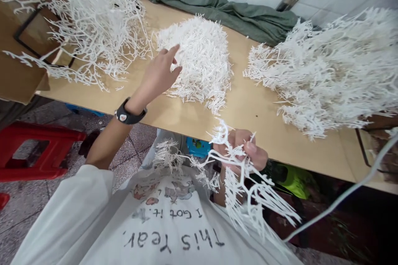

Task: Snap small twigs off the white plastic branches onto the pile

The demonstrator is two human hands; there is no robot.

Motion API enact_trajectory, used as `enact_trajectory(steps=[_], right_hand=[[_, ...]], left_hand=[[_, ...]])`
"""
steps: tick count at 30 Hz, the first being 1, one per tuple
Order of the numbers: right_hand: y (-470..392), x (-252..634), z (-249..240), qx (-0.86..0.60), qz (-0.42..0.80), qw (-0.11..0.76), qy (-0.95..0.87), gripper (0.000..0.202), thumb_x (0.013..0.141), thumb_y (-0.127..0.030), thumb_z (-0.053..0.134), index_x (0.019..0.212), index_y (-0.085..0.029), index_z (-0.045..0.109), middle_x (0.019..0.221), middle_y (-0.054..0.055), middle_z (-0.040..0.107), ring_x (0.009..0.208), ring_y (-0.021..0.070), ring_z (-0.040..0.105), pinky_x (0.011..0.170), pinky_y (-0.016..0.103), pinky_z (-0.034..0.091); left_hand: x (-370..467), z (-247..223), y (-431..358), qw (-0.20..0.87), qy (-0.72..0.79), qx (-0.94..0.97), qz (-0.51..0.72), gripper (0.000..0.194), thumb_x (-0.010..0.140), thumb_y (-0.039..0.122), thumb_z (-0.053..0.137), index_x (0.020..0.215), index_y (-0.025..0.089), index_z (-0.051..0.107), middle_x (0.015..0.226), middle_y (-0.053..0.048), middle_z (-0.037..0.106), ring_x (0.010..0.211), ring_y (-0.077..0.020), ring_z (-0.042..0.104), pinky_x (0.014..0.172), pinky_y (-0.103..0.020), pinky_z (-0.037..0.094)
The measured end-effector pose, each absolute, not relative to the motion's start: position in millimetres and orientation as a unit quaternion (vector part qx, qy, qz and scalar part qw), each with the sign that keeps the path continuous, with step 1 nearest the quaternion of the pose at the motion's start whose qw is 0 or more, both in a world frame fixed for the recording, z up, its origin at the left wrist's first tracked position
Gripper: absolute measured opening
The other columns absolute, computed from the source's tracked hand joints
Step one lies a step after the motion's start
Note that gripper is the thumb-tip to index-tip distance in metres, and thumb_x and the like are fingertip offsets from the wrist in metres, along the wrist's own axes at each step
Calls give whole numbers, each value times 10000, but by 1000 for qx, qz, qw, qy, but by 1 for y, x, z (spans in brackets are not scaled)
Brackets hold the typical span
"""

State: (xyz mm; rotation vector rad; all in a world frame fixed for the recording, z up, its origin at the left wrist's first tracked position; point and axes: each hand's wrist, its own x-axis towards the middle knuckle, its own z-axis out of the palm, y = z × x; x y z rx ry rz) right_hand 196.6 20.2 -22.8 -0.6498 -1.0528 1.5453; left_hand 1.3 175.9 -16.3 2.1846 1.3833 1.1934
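Note:
My left hand, with a black band on its wrist, is at the left edge of a heap of small white twig-like sprigs in the middle of the table. Its index finger and thumb are apart with nothing visible between them; whether the fingertips touch the sprigs I cannot tell. Close to my body, my right hand is closed around a white branched artificial twig. Forked stems of that twig hang below and to the left of the fingers, in front of my shirt.
Long bare white branches are piled at the left, and fuller white branches at the right of the tan table. Green cloth lies along the tiled wall. A red stool stands at left; a pale cable crosses lower right.

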Motion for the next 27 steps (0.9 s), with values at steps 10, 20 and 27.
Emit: enact_trajectory(steps=[10, 20, 27], right_hand=[[12, 195, -28, -402, 579, 567, -427, 374, 770, -395, 663, 521, -164, 504, 444, -48, 410, 392, 52, 309, 402, 207, 209], [13, 167, -20, -112, 685, 586, -419, 420, 756, -290, 596, 421, -180, 368, 326, -59, 340, 274, 53, 298, 301, 182, 206], [23, 187, -19, 22, 624, 694, -358, 382, 856, -256, 472, 510, -199, 320, 308, -122, 129, 240, 22, 71, 269, 148, 169]], left_hand=[[21, 21, 70, 60, 171, 930, 320, 336, 923, 468, 428, 938, 172, 585, 916, -82, 644, 869, -209, 558, 785, -337, 449], [25, -1, 69, 534, 37, 809, 241, 334, 930, 332, 441, 629, 198, 496, 613, -35, 503, 609, -148, 488, 608, -282, 421], [31, -10, 53, 646, 90, 628, 425, 475, 903, 462, 471, 522, 180, 455, 512, 12, 462, 485, -95, 446, 549, -257, 439]])
